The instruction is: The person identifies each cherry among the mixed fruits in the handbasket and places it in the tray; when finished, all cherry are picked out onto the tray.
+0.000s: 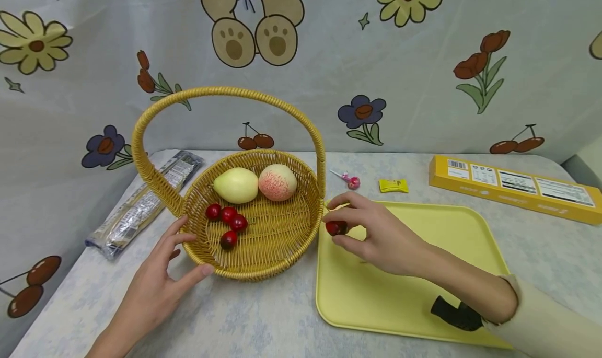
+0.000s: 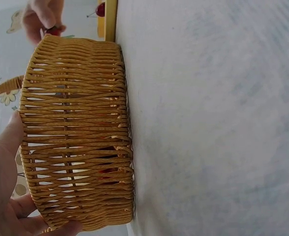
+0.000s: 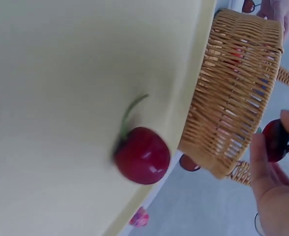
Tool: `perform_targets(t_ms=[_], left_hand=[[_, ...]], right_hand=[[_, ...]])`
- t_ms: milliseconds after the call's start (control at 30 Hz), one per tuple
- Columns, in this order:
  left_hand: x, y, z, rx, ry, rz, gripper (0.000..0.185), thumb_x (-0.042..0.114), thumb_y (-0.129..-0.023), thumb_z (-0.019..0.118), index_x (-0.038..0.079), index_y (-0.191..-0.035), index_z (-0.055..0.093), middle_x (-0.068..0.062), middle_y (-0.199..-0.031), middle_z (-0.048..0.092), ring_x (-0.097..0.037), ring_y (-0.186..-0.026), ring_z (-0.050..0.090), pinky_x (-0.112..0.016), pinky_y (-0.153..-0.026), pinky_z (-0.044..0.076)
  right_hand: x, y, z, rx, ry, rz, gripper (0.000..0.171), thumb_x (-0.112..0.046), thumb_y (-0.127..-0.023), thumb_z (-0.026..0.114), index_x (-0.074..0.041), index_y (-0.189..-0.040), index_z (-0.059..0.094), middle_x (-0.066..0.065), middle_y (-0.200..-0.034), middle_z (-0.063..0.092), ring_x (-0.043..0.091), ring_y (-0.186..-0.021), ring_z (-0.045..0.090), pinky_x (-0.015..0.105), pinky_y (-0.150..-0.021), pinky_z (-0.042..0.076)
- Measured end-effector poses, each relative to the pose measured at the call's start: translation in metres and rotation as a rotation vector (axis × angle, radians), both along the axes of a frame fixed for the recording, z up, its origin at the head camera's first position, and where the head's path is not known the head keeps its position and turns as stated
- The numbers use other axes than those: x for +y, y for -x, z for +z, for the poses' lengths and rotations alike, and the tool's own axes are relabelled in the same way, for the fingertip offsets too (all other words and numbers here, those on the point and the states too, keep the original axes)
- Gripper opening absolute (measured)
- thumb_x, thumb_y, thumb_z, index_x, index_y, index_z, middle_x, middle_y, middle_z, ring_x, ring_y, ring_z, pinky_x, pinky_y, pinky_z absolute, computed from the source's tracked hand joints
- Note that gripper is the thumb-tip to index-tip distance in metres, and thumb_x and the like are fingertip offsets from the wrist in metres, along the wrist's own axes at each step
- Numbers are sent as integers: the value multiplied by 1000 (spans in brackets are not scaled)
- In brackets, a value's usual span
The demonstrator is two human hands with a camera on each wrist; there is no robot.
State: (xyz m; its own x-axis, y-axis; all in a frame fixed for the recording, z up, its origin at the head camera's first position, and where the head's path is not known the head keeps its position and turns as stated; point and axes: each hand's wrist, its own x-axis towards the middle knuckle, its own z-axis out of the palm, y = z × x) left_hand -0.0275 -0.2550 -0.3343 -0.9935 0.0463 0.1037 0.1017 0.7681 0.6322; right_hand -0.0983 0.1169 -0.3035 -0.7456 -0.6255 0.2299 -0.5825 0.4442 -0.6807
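My right hand pinches a dark red cherry between thumb and fingertips, just right of the wicker basket and above the rim's height. A second cherry, red with a green stem, lies on the yellow tray; in the head view my right hand mostly hides it. With fingers spread, my left hand touches the basket's near left rim. Inside the basket are a pale yellow pear, a pink-speckled peach and several red cherries.
The basket's tall handle arches over it. Behind the tray lie a pink lollipop, a small yellow packet and a long yellow box. A plastic-wrapped pack is left of the basket. A black object shows beneath my right forearm.
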Motion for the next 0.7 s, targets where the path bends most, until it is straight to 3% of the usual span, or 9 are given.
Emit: perform_targets(t_ms=[100, 267, 500, 700], left_hand=[[0, 0, 0, -3, -3, 0, 55, 33, -87, 78, 4, -127, 52, -8, -161, 22, -42, -140, 31, -60, -97, 45], [0, 1, 0, -6, -2, -2, 56, 34, -87, 77, 4, -127, 51, -8, -161, 21, -42, -140, 31, -60, -98, 45], [0, 0, 0, -2, 4, 0, 55, 33, -87, 78, 4, -126, 52, -7, -161, 22, -42, -139, 32, -59, -98, 45], [0, 1, 1, -8, 6, 2, 55, 34, -87, 77, 4, -126, 52, -7, -161, 23, -42, -139, 32, -60, -98, 45]], right_hand=[[13, -2, -5, -23, -30, -72, 27, 0, -88, 72, -10, -113, 70, 0, -115, 57, 11, -88, 59, 25, -67, 58], [35, -3, -14, -38, -73, -159, 26, 3, -86, 73, -7, -110, 69, 0, -104, 59, 12, -91, 60, 27, -79, 58], [61, -3, -22, -21, -232, -230, 28, -6, -81, 81, -7, -106, 69, -5, -95, 61, 11, -83, 63, 31, -72, 57], [70, -1, -31, -64, -322, -220, 37, -10, -79, 83, -6, -112, 67, -6, -93, 65, 11, -79, 60, 30, -66, 52]])
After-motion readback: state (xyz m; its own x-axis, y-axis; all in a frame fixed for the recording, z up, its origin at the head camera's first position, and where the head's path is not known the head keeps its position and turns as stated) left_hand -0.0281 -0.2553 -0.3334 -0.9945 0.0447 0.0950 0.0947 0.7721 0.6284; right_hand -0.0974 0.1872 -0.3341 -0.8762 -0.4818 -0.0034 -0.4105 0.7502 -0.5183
